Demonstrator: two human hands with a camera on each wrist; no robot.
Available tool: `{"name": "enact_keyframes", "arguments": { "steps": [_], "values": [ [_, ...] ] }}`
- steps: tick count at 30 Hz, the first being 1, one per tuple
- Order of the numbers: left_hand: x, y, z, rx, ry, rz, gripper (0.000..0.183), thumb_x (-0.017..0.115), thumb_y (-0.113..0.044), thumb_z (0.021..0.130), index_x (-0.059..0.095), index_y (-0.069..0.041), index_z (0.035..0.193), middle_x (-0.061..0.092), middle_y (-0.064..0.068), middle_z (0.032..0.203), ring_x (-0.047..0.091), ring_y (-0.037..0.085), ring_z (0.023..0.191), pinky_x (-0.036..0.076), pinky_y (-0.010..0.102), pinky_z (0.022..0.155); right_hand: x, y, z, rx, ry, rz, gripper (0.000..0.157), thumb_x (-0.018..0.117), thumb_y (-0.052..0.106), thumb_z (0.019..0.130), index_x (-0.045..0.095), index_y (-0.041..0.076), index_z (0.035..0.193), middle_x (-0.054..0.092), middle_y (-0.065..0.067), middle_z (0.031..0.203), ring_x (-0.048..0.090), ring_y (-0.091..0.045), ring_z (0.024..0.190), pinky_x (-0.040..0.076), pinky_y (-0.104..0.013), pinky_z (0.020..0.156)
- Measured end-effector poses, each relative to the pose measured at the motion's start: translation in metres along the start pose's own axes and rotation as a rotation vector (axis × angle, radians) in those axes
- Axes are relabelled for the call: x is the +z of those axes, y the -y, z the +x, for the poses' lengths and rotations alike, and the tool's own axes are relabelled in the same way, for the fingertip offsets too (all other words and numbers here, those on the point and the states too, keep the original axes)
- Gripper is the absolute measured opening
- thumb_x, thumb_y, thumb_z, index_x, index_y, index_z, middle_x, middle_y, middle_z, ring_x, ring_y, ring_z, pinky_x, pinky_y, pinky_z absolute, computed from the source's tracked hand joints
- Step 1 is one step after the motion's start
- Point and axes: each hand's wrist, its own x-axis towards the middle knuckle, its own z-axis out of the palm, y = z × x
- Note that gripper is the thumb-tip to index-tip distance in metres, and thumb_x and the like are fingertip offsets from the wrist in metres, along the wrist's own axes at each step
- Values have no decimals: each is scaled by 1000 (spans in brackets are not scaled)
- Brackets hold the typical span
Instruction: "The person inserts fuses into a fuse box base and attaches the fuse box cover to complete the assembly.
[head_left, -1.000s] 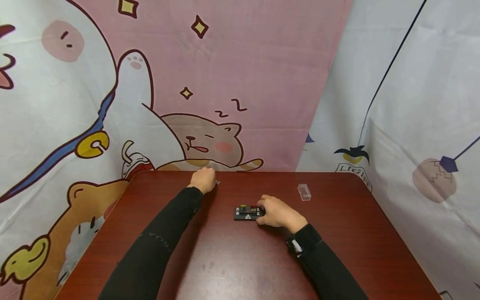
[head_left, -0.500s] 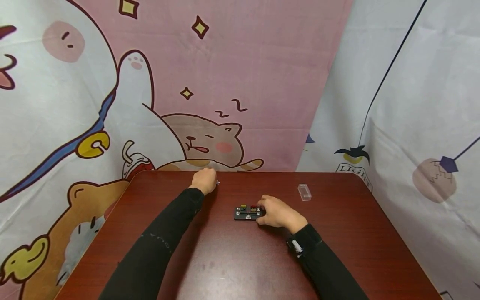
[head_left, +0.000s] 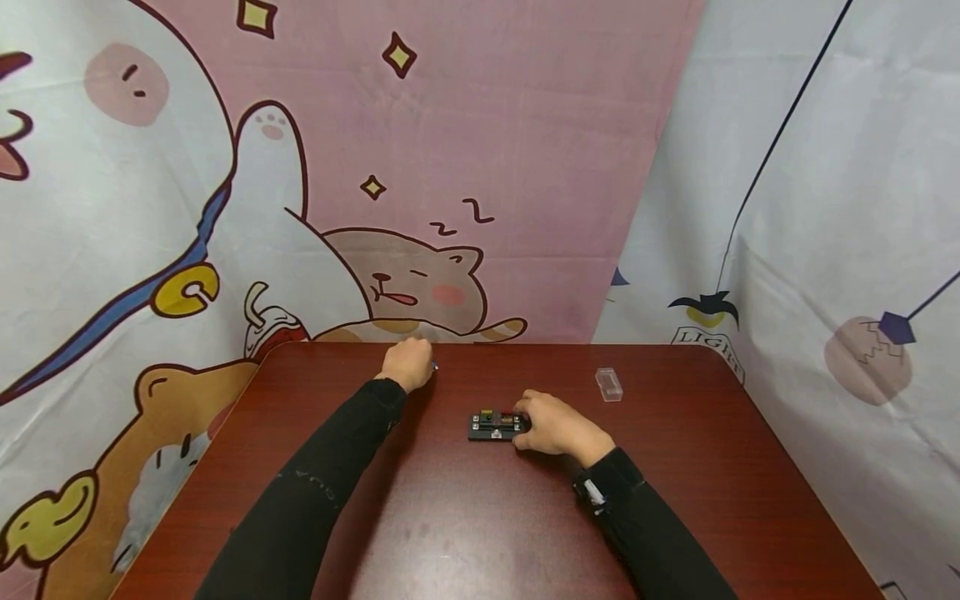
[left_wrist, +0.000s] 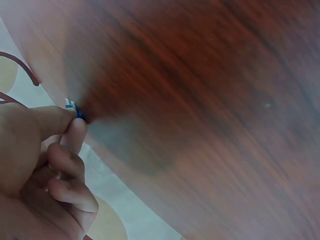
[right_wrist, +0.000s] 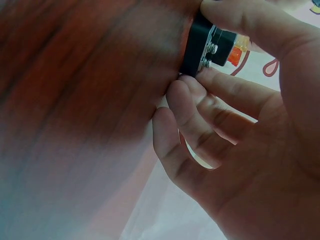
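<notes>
On the table a black fuse block (head_left: 493, 427) with silver screw terminals carries yellow and red blade fuses. My right hand (head_left: 553, 425) grips its right end. Seen from the right wrist, the thumb lies on one side of the block (right_wrist: 194, 47) and fingertips on the other, with the remaining fingers against the tabletop. Near the far table edge, my left hand (head_left: 407, 364) pinches a small blue blade fuse (left_wrist: 76, 110) between thumb and index finger. Two pale prongs stick out of it, while the fingertips hide part of its body. The left hand's other fingers are curled.
A small clear plastic box-shaped cover (head_left: 609, 384) lies beyond the right hand. The red-brown table (head_left: 450, 517) ends at a far edge before a cartoon-printed cloth (head_left: 555, 167), which also hangs along the right side.
The left hand has shifted very slightly. The right hand and the fuse block stay where they were.
</notes>
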Motion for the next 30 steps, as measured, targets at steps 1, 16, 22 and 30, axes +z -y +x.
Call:
{"name": "enact_keyframes", "arguments": {
  "steps": [1, 16, 22, 30],
  "values": [
    [0, 1, -1, 3, 0, -5, 23, 69, -13, 105, 73, -10, 82, 76, 10, 87, 77, 30, 82, 65, 50, 73, 0, 0, 0, 1, -1, 3, 49, 89, 29, 89, 76, 8, 131, 67, -1, 117, 60, -17, 97, 55, -42, 93],
    [1, 4, -9, 69, -37, -53, 10, 76, -15, 102, 83, -11, 96, 82, 6, 97, 77, 24, 86, 65, 49, 81, -1, 3, -1, 9, 7, 10, 51, 88, 30, 90, 75, 7, 133, 68, -4, 122, 62, -19, 103, 55, -44, 99],
    [2, 1, -18, 115, -54, -87, 13, 73, -13, 103, 82, -12, 94, 82, 4, 97, 72, 18, 80, 63, 44, 78, 1, 2, 0, 13, 5, 7, 51, 88, 29, 90, 75, 7, 134, 68, -4, 121, 61, -19, 101, 55, -43, 97],
    [-7, -15, -32, 216, -59, -94, 9, 77, -16, 103, 84, -13, 99, 82, 2, 101, 72, 15, 81, 62, 40, 76, 1, 2, 0, 26, 6, 11, 54, 89, 30, 90, 74, 7, 136, 68, -5, 124, 60, -19, 102, 55, -44, 97]
  ]
}}
